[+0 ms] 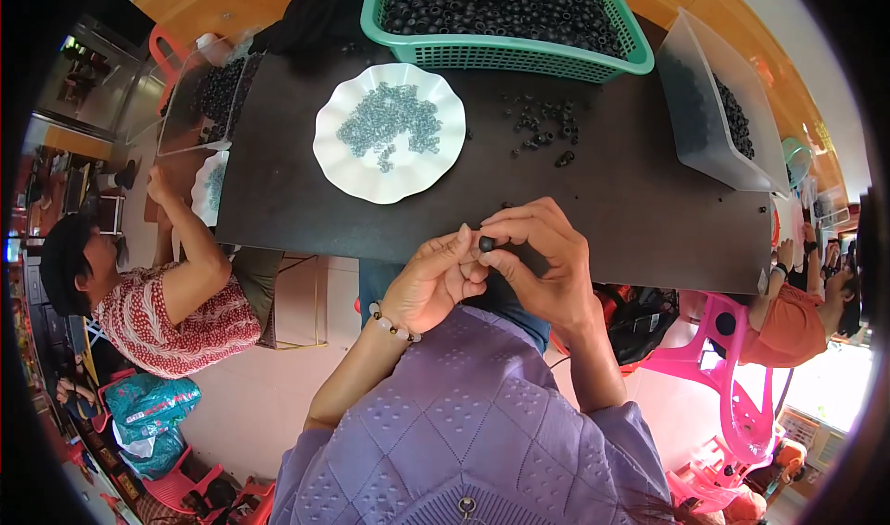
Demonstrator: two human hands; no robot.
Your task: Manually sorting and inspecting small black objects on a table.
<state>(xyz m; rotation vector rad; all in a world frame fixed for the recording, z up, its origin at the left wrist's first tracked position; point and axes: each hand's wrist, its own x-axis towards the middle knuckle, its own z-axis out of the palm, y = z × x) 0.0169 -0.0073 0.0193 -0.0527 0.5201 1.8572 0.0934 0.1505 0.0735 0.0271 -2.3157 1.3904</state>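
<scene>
Over the near edge of the dark table, my two hands meet. A small round black part (487, 244) is pinched between the thumb and fingers of my right hand (553, 261). My left hand (434, 279) has its thumb and fingers pressed together right beside that part; whatever they hold is hidden or too small to name. Beyond my hands stands a white plate with a wavy rim (389, 188), bearing a heap of small clear pieces (394, 121). Loose black parts (545, 121) lie scattered on the table to the right of the plate.
A green basket (505, 57) full of black parts stands at the far side of the dark table (649, 210). A clear plastic bin (691, 117) with more sits at right. One person (176, 293) works at left, another (788, 326) at right, near a pink stool (723, 367).
</scene>
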